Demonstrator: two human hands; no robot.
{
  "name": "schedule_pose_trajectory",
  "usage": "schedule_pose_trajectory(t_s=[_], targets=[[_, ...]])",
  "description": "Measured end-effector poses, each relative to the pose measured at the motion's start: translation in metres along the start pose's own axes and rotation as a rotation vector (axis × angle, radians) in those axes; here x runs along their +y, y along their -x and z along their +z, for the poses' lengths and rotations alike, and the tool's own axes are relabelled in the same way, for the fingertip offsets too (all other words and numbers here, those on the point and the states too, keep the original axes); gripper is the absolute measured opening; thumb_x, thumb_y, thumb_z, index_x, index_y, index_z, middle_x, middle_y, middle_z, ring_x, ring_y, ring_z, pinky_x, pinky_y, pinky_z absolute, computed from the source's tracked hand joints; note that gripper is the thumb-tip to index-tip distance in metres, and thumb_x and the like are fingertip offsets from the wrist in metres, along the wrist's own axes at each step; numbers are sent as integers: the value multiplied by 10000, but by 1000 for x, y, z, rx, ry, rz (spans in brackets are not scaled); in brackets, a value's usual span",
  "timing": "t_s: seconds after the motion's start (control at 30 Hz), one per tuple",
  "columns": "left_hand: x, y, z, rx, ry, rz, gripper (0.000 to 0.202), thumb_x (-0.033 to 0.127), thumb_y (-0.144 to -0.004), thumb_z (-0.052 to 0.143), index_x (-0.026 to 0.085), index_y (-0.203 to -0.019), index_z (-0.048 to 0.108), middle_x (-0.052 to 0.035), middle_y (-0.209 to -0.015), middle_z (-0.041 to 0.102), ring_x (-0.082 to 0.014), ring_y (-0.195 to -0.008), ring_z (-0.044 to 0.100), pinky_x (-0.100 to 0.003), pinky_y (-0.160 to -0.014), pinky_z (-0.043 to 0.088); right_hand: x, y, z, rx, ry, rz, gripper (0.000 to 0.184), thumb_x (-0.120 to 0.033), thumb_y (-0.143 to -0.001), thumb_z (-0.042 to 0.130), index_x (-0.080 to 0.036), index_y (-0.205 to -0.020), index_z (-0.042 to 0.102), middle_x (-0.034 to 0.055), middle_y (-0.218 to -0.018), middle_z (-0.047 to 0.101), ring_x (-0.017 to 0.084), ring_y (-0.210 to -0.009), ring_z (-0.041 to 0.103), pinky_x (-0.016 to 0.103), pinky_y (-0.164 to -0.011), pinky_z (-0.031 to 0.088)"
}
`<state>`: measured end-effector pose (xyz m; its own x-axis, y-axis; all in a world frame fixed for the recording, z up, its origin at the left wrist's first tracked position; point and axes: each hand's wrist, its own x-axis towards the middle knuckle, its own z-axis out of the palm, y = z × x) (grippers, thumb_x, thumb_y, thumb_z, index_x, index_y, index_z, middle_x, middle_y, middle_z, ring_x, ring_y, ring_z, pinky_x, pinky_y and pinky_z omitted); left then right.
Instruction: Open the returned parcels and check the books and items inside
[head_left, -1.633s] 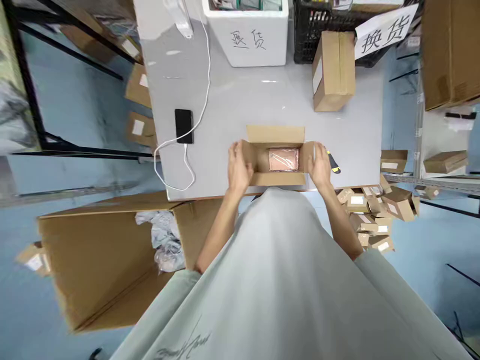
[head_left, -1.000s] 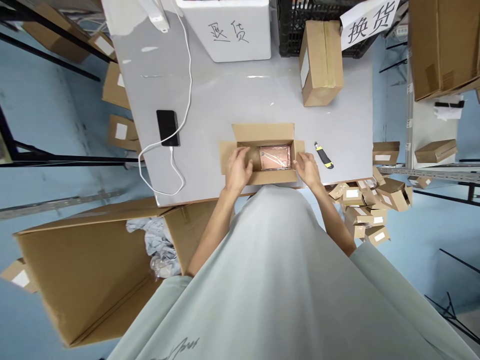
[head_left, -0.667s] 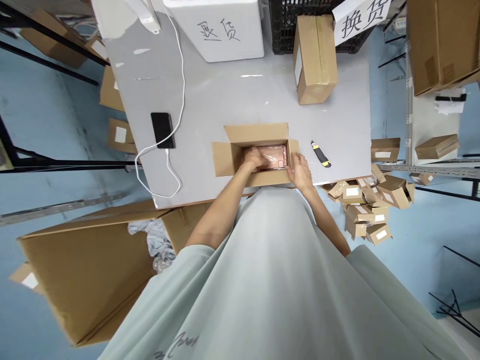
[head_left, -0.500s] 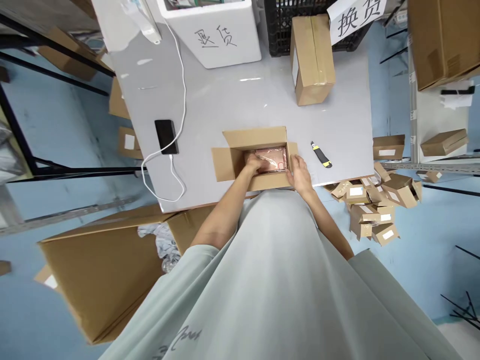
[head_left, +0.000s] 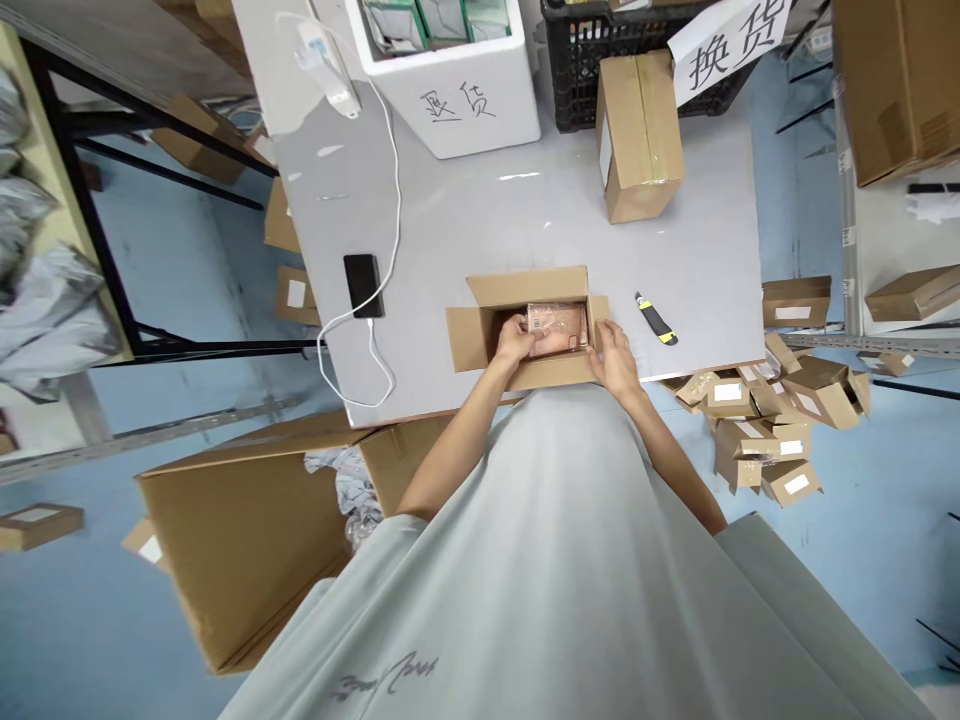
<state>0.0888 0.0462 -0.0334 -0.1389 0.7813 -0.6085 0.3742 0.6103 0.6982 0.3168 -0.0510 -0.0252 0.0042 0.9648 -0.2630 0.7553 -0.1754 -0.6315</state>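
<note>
A small open cardboard box [head_left: 480, 338] sits near the front edge of the grey table [head_left: 525, 220], its flaps folded outward. Inside lies a pink item in clear plastic wrap [head_left: 561, 322]. My left hand [head_left: 516, 340] reaches into the box and its fingers close around the left end of the wrapped item. My right hand [head_left: 616, 360] rests against the right wall and flap of the box, fingers curled on the cardboard.
A yellow-and-black utility knife [head_left: 657, 320] lies right of the box. A black phone [head_left: 363, 285] on a white cable lies to the left. At the back stand a sealed carton [head_left: 641, 135], a white foam bin [head_left: 457, 90] and a black crate [head_left: 600, 60]. A big open carton [head_left: 247, 530] and small boxes [head_left: 765, 430] sit on the floor.
My hands moved from the box's side flaps: the left went inside onto the wrapped item, the right shifted to the box's right wall. The head view drifted.
</note>
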Motion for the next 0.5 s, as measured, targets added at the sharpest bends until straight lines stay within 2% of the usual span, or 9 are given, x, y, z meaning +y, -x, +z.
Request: schedule_pose_trajectory(t_s=[0.13, 0.2, 0.27, 0.3, 0.37, 0.5], targets=[[-2, 35, -50, 106, 57, 201, 367, 317, -752, 927, 218, -1000, 676, -58, -1050, 811, -248, -1033, 761, -347, -941, 597, -1, -4, -2, 33, 16, 36, 593, -285, -1110, 538, -112, -1677, 537, 253, -1715, 533, 359, -1616, 525, 544, -1377, 446], [-5, 47, -75, 148, 169, 241, 400, 382, -753, 925, 218, -1022, 679, -68, -1072, 815, -248, -1018, 765, -348, -920, 599, -5, -8, -2, 47, 35, 59, 581, -270, -1102, 558, -102, -1658, 549, 260, -1689, 553, 362, -1584, 548, 539, -1365, 456], [-7, 51, -88, 165, 250, 225, 425, 412, -738, 935, 215, -1014, 679, -79, -1078, 820, -252, -1012, 767, -354, -912, 601, -10, -15, -3, 56, 54, 74, 570, -253, -1096, 567, -102, -1645, 554, 262, -1655, 577, 371, -1551, 567, 552, -1345, 469], [-8, 50, -89, 160, 263, 200, 430, 409, -727, 945, 213, -1002, 679, -83, -1072, 821, -255, -1013, 767, -357, -910, 602, -13, -18, -4, 56, 67, 82, 564, -247, -1096, 565, -102, -1641, 555, 262, -1636, 589, 377, -1533, 578, 556, -1332, 478], [-7, 42, -78, 114, 238, 139, 428, 380, -709, 970, 207, -978, 684, -89, -1050, 824, -267, -1008, 766, -366, -900, 605, -16, -24, -6, 48, 103, 105, 555, -236, -1098, 554, -88, -1633, 557, 270, -1601, 600, 387, -1492, 602, 553, -1300, 500], [5, 12, -31, 1, 105, 58, 426, 321, -750, 1008, 163, -1042, 743, -126, -1065, 831, -298, -1034, 760, -399, -930, 609, -15, -29, -8, 33, 151, 106, 560, -222, -1091, 543, -63, -1628, 551, 287, -1553, 604, 405, -1427, 626, 564, -1248, 531]])
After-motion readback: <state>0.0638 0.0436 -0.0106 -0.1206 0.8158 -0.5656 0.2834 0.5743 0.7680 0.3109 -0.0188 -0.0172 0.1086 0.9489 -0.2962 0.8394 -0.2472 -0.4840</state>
